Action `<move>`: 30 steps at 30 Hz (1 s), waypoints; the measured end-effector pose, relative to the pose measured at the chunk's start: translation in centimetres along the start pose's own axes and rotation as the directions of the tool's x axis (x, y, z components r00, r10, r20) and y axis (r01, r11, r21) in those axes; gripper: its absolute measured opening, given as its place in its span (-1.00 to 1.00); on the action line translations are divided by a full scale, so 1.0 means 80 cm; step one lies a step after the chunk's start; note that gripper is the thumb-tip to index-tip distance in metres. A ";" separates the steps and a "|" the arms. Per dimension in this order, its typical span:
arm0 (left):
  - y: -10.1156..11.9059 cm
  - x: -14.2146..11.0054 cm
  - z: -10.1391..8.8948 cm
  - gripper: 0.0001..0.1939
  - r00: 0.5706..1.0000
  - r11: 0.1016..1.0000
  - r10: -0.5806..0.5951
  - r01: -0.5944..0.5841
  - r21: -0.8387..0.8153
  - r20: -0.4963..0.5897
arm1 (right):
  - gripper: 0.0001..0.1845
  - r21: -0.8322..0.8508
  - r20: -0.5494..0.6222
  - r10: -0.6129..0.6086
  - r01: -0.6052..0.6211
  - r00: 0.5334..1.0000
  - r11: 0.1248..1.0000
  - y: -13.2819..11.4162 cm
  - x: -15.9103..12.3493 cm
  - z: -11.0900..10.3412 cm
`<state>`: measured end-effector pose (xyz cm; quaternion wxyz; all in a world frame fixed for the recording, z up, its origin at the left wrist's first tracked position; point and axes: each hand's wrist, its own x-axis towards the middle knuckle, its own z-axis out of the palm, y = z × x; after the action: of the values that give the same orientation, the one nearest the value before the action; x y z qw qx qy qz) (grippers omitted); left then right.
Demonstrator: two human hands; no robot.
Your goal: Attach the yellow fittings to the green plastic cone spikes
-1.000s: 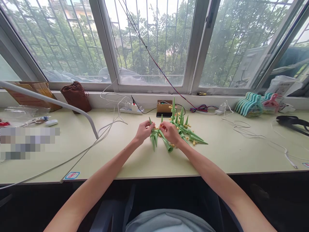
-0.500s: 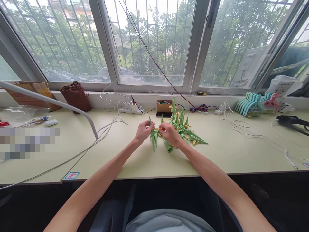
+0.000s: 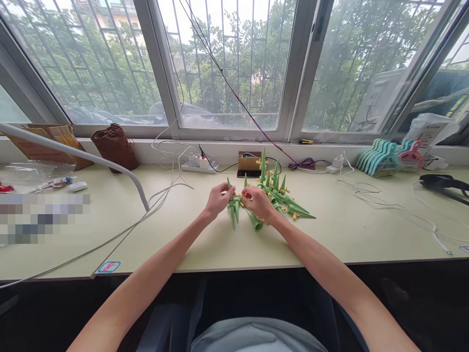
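Note:
My left hand (image 3: 219,197) is closed round a green plastic watering spike (image 3: 228,184), its pointed tip sticking up above the fingers. Close beside it, my right hand (image 3: 256,201) pinches a small yellow valve (image 3: 239,195) that lies between the two hands. Whether the valve is seated in the spike is too small to tell. Two more spikes (image 3: 232,216) point toward me under my left hand. Below my right hand lies a wide green tube end (image 3: 258,226). To the right is a pile of green spikes (image 3: 287,199) with yellow valves, some upright, others lying flat.
Behind the pile stand a small cardboard box (image 3: 250,161) and a power strip (image 3: 200,167). White cables (image 3: 161,200) cross the table on the left, under a grey curved bar (image 3: 91,155). Teal hangers (image 3: 377,159) and a black headset-like object (image 3: 445,186) are at the right.
Almost nothing differs. Both hands stay in place on the spike and the valve, with the spike in my left hand tilted very slightly.

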<state>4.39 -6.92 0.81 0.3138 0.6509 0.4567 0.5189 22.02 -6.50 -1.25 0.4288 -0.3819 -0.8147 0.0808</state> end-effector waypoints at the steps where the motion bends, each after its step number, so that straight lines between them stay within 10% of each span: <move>1: 0.000 0.000 0.000 -0.70 1.000 1.000 0.006 -0.006 0.006 0.004 | -0.95 -0.001 0.004 -0.002 0.002 1.000 1.000 0.000 0.000 0.000; 30: 0.006 -0.007 0.003 -0.65 0.998 0.997 0.051 -0.054 0.059 0.045 | -0.85 0.104 0.055 -0.027 0.021 0.998 0.994 -0.002 0.000 0.005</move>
<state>4.77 -7.61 0.98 0.2901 0.6828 0.4479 0.4990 21.66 -6.49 -1.40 0.4258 -0.3469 -0.8258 0.1282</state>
